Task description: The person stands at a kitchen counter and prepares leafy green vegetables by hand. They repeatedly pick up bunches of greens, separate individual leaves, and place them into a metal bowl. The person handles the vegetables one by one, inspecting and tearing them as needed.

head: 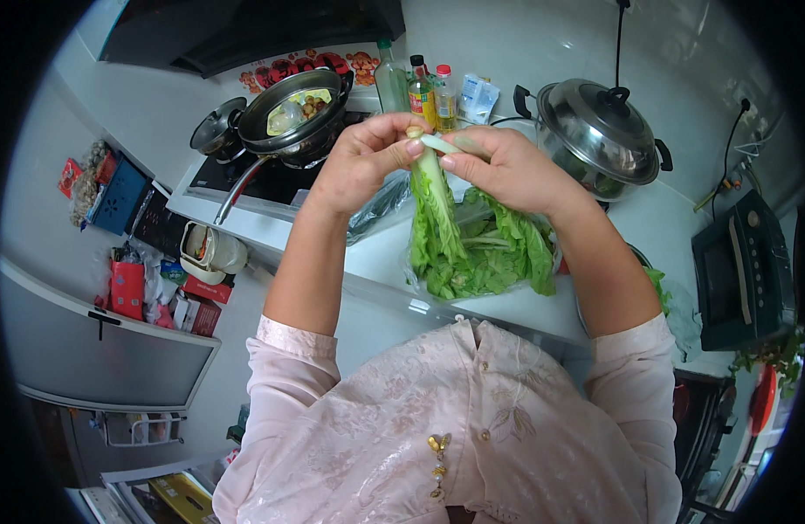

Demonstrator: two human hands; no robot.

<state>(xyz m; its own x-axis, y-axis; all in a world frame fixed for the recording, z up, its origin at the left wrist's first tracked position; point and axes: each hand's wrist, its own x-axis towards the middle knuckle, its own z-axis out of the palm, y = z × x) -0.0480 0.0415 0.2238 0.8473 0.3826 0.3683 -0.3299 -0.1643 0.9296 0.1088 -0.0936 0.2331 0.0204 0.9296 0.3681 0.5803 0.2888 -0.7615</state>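
In my left hand (366, 160) is the root end of a head of leafy greens (434, 196), its pale stalks and green leaves hanging down. My right hand (507, 164) pinches a white leaf stalk that angles away from the base, with its green leaf (523, 242) drooping below that hand. Beneath both hands, loose green leaves (471, 278) lie in a clear plastic bag on the white countertop (370, 259). Whether the pinched stalk is still joined to the base cannot be made out.
A frying pan (294, 141) holding a bag of small round items sits on the stove, beside a lidded saucepan (218, 128). Bottles (422, 95) stand at the wall. To the right are a large lidded steel pot (599, 137) and a dark green oven (743, 272).
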